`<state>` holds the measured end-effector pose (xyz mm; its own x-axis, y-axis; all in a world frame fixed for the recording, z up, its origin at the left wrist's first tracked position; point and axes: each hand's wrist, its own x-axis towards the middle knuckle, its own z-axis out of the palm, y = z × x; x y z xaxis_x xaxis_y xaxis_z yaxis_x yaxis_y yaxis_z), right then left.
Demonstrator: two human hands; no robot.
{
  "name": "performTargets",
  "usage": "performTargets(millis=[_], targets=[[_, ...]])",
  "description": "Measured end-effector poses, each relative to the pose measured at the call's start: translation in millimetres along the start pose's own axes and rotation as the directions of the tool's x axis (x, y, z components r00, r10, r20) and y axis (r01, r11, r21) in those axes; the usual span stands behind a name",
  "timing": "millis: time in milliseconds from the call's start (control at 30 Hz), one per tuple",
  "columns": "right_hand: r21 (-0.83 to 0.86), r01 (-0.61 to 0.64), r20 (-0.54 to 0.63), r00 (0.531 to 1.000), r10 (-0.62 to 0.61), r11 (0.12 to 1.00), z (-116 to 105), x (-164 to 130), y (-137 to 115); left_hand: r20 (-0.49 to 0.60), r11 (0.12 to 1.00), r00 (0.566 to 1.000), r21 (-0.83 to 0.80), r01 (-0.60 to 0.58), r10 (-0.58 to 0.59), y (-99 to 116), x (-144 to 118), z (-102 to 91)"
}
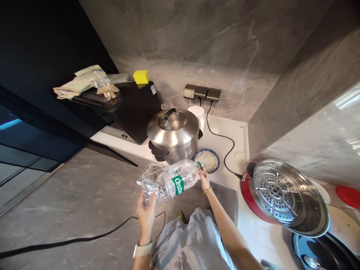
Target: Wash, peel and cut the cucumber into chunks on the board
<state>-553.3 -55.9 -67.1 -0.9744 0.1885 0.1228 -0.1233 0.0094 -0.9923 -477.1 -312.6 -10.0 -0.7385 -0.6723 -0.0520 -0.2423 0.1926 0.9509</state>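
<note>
The green label (178,185) on the clear plastic bottle (163,184), in front of the steel pot (180,139), reads "C'estbo"; the white sticker (153,89) on the black appliance (133,112) beside the pot is too small to read.

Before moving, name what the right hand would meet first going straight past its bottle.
The right hand would probably meet the steel pot; depth is unclear, and the blue-rimmed bowl sits near that line.

the white countertop (230,122) carries a lidded stainless-steel pot (180,138), a blue-rimmed bowl (218,162) of white grains, a boxy black appliance (135,108) and a black power cord (223,136).
</note>
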Motion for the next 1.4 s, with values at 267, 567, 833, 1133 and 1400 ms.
performTargets(millis=[267,567,833,1133,1400], targets=[[0.022,-0.002,0.021,1.000,0.002,1.000,-4.7,2.5,-1.1,-0.008,0.999,1.000,-0.032,-0.011,0.011,3.6,-5.2,2.2],[0.055,-0.020,0.005,1.000,0.019,0.998,-4.5,2.3,0.7,-0.042,0.998,0.999,-0.064,-0.016,0.013,2.2,-6.9,3.0],[0.052,-0.023,-0.001,1.000,0.023,0.998,-3.6,1.7,1.2,-0.035,0.997,0.999,-0.065,-0.031,0.029,5.1,-6.9,1.6],[0.072,-0.024,-0.023,0.999,0.026,0.997,-3.0,0.3,2.3,-0.029,0.994,0.996,-0.077,-0.082,0.080,5.3,-7.1,2.0],[0.119,-0.045,-0.056,0.997,0.052,0.992,-2.4,0.8,0.6,-0.051,0.995,0.996,-0.066,-0.079,0.075,10.2,-7.6,3.2]])
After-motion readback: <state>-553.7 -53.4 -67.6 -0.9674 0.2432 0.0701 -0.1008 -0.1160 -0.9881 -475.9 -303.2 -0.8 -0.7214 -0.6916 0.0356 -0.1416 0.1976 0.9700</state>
